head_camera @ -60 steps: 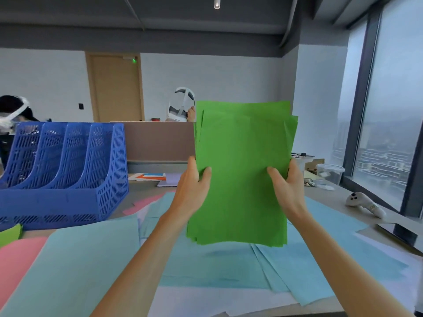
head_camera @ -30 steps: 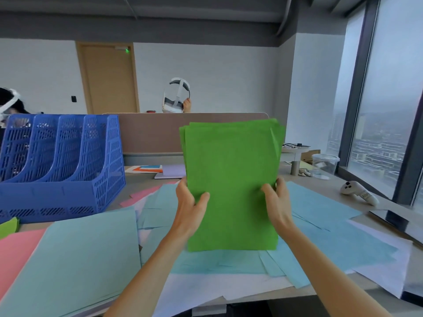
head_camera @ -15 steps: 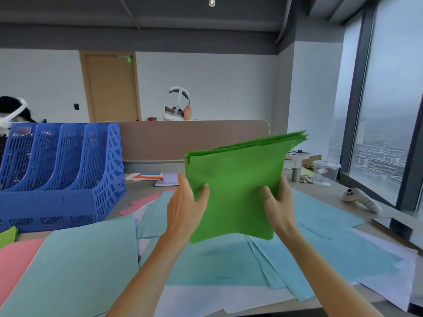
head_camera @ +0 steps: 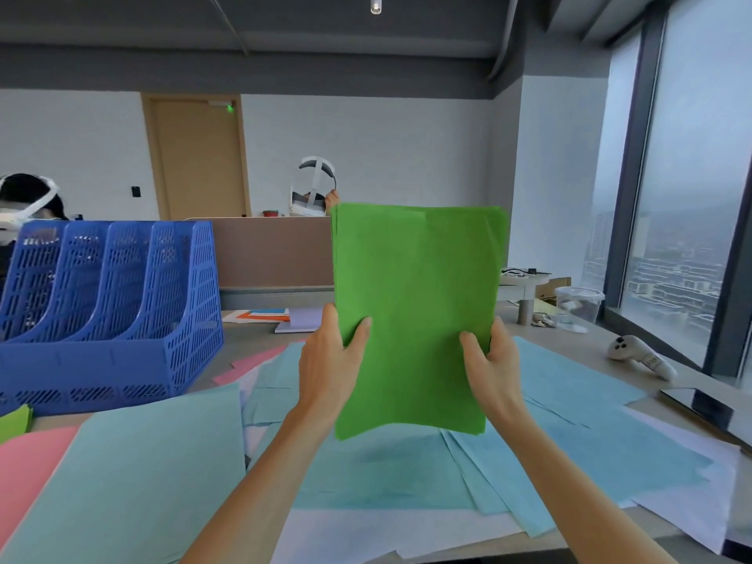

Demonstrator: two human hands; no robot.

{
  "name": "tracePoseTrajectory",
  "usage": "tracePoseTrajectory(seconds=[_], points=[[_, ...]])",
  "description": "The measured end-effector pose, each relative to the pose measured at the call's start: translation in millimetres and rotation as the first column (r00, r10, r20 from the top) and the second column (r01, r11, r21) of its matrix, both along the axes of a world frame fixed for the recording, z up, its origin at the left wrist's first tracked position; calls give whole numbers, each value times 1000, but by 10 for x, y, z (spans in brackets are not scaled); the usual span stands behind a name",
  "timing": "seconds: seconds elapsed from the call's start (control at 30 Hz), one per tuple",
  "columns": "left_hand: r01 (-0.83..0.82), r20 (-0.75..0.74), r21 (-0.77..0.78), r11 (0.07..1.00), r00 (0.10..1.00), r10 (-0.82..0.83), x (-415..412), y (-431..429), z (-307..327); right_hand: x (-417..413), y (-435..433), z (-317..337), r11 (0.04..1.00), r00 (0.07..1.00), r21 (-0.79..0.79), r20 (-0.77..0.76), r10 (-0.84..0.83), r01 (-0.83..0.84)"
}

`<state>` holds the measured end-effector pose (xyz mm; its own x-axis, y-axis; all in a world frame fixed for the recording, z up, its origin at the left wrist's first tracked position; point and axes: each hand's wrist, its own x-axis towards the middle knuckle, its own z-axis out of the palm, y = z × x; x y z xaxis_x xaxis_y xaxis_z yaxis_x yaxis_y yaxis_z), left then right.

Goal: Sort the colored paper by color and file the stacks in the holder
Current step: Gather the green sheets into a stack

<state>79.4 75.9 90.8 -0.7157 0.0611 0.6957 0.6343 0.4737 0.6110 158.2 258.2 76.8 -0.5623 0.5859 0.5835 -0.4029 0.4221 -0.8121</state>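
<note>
A stack of green paper (head_camera: pixel 415 303) stands upright in the air above the desk, gripped at its lower sides by my left hand (head_camera: pixel 329 360) and my right hand (head_camera: pixel 492 364). Its bottom edge hangs just above loose light blue sheets (head_camera: pixel 569 441). A pile of teal paper (head_camera: pixel 134 474) lies at the front left, beside pink paper (head_camera: pixel 28 466). The blue mesh file holder (head_camera: pixel 101 311) stands at the back left, its slots showing no paper. A scrap of green paper (head_camera: pixel 14 419) lies in front of it.
White sheets (head_camera: pixel 691 502) lie under the blue ones at the right. A white controller (head_camera: pixel 643 356) and a dark tablet (head_camera: pixel 708 409) sit near the window. Small papers (head_camera: pixel 280 317), a clear tub (head_camera: pixel 578 305) and a desk divider (head_camera: pixel 268 250) are at the back. A person sits at far left.
The green stack, tilted back and nearly flat half a second ago, is upright again between both hands. One second ago it stood lower on the desk.
</note>
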Motion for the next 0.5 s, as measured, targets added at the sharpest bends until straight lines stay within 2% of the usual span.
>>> tracePoseTrajectory(seconds=[0.2,0.3,0.5], points=[[220,14,156,963,974,-225,93,-4,-83,41,-40,-75,999,999,-36,-26,-39,38],[187,133,124,974,970,-203,76,-7,-206,58,-37,-134,994,996,-72,-26,-87,85],[198,182,80,977,961,-209,71,-31,-280,30,-97,-148,993,993,-64,74,-96,100]])
